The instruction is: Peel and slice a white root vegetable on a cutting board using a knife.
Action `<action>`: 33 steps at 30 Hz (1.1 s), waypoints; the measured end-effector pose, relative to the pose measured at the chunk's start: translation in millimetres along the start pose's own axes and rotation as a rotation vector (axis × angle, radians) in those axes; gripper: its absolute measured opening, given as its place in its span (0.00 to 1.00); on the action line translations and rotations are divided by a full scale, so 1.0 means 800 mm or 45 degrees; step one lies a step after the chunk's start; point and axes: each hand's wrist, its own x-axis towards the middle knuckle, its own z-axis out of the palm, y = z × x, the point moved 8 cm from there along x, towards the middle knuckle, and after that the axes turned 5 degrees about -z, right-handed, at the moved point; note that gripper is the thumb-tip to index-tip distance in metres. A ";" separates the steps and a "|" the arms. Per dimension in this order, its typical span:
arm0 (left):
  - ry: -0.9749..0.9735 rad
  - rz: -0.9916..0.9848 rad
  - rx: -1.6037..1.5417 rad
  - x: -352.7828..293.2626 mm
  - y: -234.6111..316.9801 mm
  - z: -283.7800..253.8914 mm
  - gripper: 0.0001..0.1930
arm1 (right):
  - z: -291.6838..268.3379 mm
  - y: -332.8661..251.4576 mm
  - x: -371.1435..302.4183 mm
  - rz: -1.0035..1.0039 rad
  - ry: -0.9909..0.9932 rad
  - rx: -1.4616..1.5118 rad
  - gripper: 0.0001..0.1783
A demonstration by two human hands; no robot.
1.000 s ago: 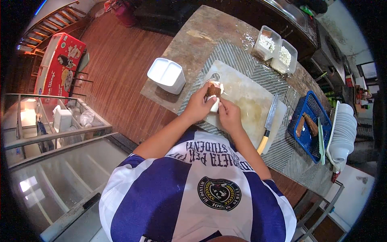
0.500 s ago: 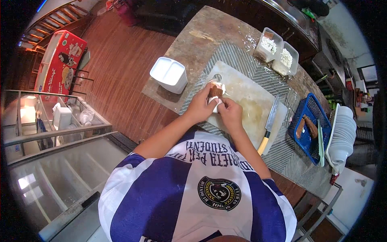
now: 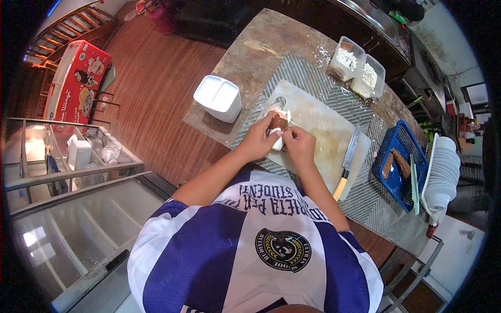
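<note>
My left hand (image 3: 257,140) is closed round a piece of cassava root (image 3: 280,122) with brown skin in its middle and white flesh bare at the near end. On the other side, the fingers of my right hand (image 3: 300,148) pinch at the root's skin edge. Both hands are over the near left part of a white cutting board (image 3: 313,117). Pale peel lies by the far end of the root, partly hidden by my left fingers. A knife (image 3: 350,151) with a yellowish handle rests on the board's right side, touched by neither hand.
A white two-part container (image 3: 216,99) stands left of the board. Two clear tubs (image 3: 370,78) of white pieces sit at the far right. Right of the board are a blue basket (image 3: 383,161) with brown roots, a pale green-handled tool (image 3: 415,185) and stacked white bowls (image 3: 443,172).
My right hand has shifted slightly to the right. More white flesh shows at the near end of the root between my hands.
</note>
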 end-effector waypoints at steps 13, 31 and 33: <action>0.016 0.073 -0.100 0.003 -0.031 0.005 0.34 | 0.001 -0.022 0.008 -0.187 0.047 -0.094 0.14; -0.001 0.055 -0.127 -0.002 -0.041 0.005 0.34 | 0.005 -0.005 0.021 -0.086 0.019 -0.035 0.12; 0.001 0.052 -0.139 -0.003 -0.044 0.007 0.34 | 0.006 -0.004 0.022 -0.072 0.010 -0.039 0.12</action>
